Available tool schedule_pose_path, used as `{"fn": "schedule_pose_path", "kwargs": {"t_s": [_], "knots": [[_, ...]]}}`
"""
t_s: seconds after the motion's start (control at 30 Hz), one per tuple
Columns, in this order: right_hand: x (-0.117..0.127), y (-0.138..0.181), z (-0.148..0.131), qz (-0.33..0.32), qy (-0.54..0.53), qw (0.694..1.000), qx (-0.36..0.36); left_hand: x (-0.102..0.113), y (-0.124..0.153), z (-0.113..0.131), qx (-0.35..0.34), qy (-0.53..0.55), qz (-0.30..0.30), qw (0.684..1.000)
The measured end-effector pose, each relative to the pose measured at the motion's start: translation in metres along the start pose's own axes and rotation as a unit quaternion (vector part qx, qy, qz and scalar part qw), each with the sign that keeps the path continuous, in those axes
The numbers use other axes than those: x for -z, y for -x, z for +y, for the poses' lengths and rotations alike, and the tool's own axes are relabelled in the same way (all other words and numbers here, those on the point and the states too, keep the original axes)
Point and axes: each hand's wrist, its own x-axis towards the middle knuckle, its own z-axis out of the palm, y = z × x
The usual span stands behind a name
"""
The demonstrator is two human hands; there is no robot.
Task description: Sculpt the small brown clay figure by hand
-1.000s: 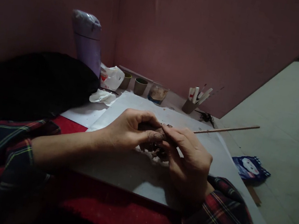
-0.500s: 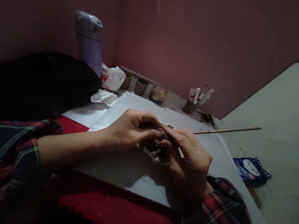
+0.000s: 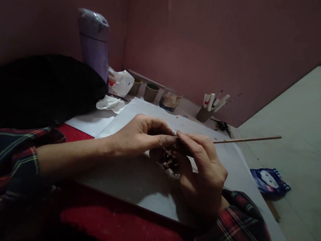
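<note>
Over a white sheet, both hands meet around a dark brown, crumbly, clay-like lump point(image 3: 169, 161). My left hand point(image 3: 138, 137) is curled at the lump's left and upper side, its smudged thumb pressed along the top. My right hand point(image 3: 205, 171) is closed at the right side, index fingertip beside the left thumb. The fingers hide much of the lump. A thin wooden stick point(image 3: 248, 139) reaches out to the right from behind my right hand; its near end is hidden, and I cannot tell whether it touches the hand.
White paper point(image 3: 146, 112) covers the table over a red surface point(image 3: 131, 233). Behind stand a purple flask point(image 3: 94, 46), small cups point(image 3: 151, 94), a glass point(image 3: 170, 101) and a pen holder point(image 3: 203, 114). Crumpled tissue point(image 3: 110, 103) and a black cloth-like heap point(image 3: 47, 91) lie left. A blue packet point(image 3: 268, 182) is at right.
My left thumb has straightened over the top of the lump, and the right fingertips have shifted slightly. A little less of the stick shows beside my right hand.
</note>
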Motion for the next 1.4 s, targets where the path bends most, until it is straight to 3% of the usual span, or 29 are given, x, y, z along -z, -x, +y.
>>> {"fn": "schedule_pose_path", "kwargs": {"t_s": [0.33,0.8,1.4], "knots": [[0.001,0.0,0.004,-0.055,0.019,0.998,-0.002,-0.005,0.001,0.003,0.012,-0.023,0.036,0.999],[-0.001,-0.003,0.001,0.0,-0.036,0.998,0.043,-0.01,0.004,0.01,-0.07,-0.053,0.03,0.996],[-0.001,0.0,0.005,-0.047,-0.02,0.999,-0.007,-0.001,0.003,0.006,-0.096,-0.166,0.001,0.981]]}}
